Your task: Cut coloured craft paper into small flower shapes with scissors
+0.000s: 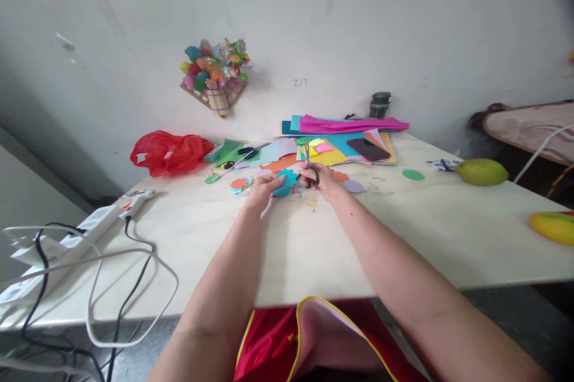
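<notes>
My left hand (265, 186) pinches a blue paper piece (286, 182) whose edge is partly cut into scallops. Fingers of my right hand (316, 179) are wrapped round black-handled scissors (308, 152), their blades pointing up and away from me. The paper lies just left of the scissors, and the blades are not around it. Small paper scraps (309, 205) are scattered on the table beneath my hands. An orange scalloped paper flower (240, 183) sits left of my left hand, and a lilac paper circle (353, 186) lies right of my right hand.
Coloured paper sheets (334, 156), a phone (368, 149) and a second pair of scissors (247, 152) lie toward the wall. A red plastic bag (168, 152) is at left, above a power strip (67, 250) with loose cables. A green mango (482, 172) rests at right.
</notes>
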`<control>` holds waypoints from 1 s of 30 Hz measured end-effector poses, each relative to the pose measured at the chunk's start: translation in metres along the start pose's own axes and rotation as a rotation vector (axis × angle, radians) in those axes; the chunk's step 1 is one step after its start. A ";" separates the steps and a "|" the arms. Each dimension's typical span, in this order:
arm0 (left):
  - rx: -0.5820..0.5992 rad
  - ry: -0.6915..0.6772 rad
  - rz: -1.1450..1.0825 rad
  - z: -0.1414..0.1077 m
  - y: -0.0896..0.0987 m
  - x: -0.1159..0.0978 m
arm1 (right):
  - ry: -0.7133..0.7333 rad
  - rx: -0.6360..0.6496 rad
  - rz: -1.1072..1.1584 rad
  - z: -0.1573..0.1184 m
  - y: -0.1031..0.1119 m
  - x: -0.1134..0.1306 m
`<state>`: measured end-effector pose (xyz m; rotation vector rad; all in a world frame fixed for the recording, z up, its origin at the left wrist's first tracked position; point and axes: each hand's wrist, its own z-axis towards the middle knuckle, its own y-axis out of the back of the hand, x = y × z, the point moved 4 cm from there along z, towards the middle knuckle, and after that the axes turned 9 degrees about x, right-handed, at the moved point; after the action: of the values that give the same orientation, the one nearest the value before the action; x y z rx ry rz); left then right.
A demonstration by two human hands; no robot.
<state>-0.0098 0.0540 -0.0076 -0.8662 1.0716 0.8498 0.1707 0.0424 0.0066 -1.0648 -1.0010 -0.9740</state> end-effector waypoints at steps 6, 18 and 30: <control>-0.013 0.139 -0.067 -0.004 -0.006 -0.001 | -0.022 -0.001 -0.016 0.000 0.000 -0.001; 0.018 0.176 -0.051 -0.006 -0.009 -0.001 | -0.003 0.081 -0.109 0.001 -0.010 -0.002; 0.027 0.136 -0.114 -0.003 -0.010 0.005 | 0.037 0.027 -0.085 -0.001 -0.019 0.003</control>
<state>-0.0006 0.0483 -0.0112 -0.9638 1.1374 0.6877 0.1539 0.0369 0.0132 -0.9854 -1.0334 -1.0427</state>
